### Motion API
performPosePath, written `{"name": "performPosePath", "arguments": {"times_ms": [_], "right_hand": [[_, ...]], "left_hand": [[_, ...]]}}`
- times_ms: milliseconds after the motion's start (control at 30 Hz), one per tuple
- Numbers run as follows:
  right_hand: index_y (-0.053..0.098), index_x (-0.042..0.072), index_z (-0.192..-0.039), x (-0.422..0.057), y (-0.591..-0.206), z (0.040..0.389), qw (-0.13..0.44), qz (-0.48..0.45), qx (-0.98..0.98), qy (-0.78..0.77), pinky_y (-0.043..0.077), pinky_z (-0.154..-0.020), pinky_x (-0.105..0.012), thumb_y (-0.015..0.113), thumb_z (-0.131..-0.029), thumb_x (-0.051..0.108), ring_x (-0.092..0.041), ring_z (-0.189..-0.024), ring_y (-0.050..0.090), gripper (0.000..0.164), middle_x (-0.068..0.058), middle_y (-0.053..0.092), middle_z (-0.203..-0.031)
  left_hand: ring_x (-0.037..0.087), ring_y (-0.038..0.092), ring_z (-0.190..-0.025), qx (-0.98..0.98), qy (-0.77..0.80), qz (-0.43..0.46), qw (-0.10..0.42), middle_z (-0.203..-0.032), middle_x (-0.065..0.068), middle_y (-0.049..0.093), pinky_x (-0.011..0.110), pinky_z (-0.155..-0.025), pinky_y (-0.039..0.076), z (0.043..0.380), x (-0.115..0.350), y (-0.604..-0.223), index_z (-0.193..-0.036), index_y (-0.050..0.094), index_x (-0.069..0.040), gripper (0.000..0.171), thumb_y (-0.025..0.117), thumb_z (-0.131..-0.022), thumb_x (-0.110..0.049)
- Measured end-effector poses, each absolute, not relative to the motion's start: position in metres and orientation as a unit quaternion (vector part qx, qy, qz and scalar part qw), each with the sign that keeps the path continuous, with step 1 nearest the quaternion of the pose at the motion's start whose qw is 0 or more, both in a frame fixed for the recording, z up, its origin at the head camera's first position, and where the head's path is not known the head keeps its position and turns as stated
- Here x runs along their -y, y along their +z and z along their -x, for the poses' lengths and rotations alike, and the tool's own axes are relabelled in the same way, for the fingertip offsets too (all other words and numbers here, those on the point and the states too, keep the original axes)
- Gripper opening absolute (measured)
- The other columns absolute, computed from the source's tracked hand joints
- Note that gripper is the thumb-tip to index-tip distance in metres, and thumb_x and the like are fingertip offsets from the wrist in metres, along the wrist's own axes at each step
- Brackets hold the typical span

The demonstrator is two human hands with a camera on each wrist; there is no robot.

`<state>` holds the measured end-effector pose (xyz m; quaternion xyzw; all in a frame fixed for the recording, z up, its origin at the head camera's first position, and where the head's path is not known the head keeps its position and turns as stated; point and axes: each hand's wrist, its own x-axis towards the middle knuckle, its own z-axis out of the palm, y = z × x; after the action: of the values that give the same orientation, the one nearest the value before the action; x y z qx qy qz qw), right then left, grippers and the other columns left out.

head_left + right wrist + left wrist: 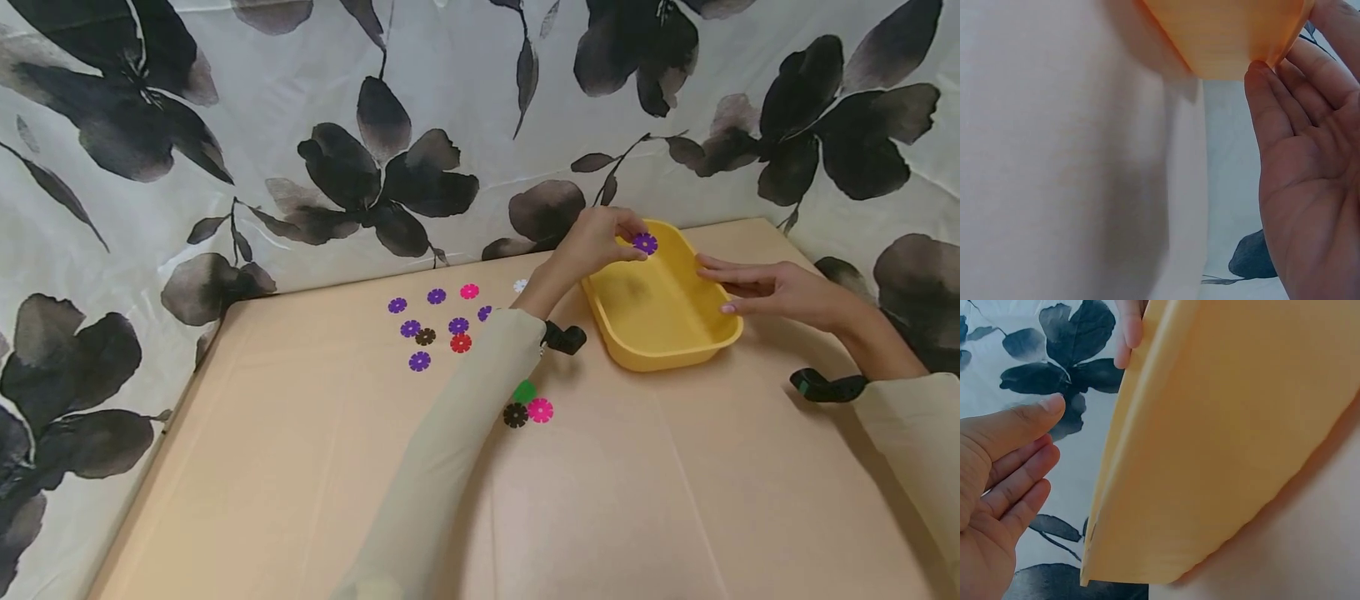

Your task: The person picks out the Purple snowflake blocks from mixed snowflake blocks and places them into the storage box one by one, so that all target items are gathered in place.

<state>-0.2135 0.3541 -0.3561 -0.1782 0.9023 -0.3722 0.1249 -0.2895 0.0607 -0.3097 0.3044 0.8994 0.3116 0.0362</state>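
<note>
The head picture is bright and clear, with soft light on the table [262, 467]. Fuzzy shadows lie beside the yellow tray [660, 358] and right sleeve [911, 442]. Both wrist pictures look dimmer and softer. A wide gray shadow crosses the table in the right one.

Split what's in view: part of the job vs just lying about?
Likely part of the job:
purple disc, pinched by the left hand
yellow tray, held at its rim by the right hand
loose purple discs, matching the held one

Seemingly just there:
other-coloured discs, untouched, role unclear
floral cloth, backdrop
</note>
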Motion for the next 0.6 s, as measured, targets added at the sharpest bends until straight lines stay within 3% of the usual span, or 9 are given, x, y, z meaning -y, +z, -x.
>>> {"name": "performPosePath", "arguments": {"times_ms": [300, 467, 600], "right_hand": [[0.053, 0.014, -0.149, -0.355, -0.359, 0.216, 0.131, 0.19, -0.889, -0.396, 0.04, -0.093, -0.002, 0.071, -0.096, 0.013, 0.027, -0.126, 0.034, 0.056, 0.013, 0.036, -0.161], [0.053, 0.014, -0.149, -0.353, -0.36, 0.216, 0.132, 0.196, -0.888, -0.396, 0.039, -0.094, -0.002, 0.071, -0.096, 0.012, 0.026, -0.126, 0.034, 0.055, 0.009, 0.036, -0.162], [0.052, 0.015, -0.15, -0.354, -0.357, 0.216, 0.13, 0.191, -0.893, -0.385, 0.041, -0.092, -0.002, 0.071, -0.097, 0.014, 0.027, -0.125, 0.034, 0.056, 0.01, 0.035, -0.162]], "left_hand": [[0.005, 0.067, -0.101, -0.892, 0.34, -0.289, 0.075, -0.111, -0.003, 0.074, 0.008, -0.086, 0.049, 0.308, -0.077, -0.321, -0.118, 0.075, -0.011, 0.035, 0.082, -0.086, -0.023], [0.006, 0.067, -0.101, -0.898, 0.319, -0.289, 0.09, -0.108, -0.003, 0.076, 0.008, -0.09, 0.045, 0.32, -0.08, -0.329, -0.116, 0.077, -0.012, 0.033, 0.082, -0.086, -0.025], [0.008, 0.066, -0.101, -0.903, 0.311, -0.281, 0.092, -0.107, -0.002, 0.075, 0.01, -0.084, 0.049, 0.325, -0.079, -0.327, -0.113, 0.078, -0.012, 0.031, 0.083, -0.086, -0.025]]}}
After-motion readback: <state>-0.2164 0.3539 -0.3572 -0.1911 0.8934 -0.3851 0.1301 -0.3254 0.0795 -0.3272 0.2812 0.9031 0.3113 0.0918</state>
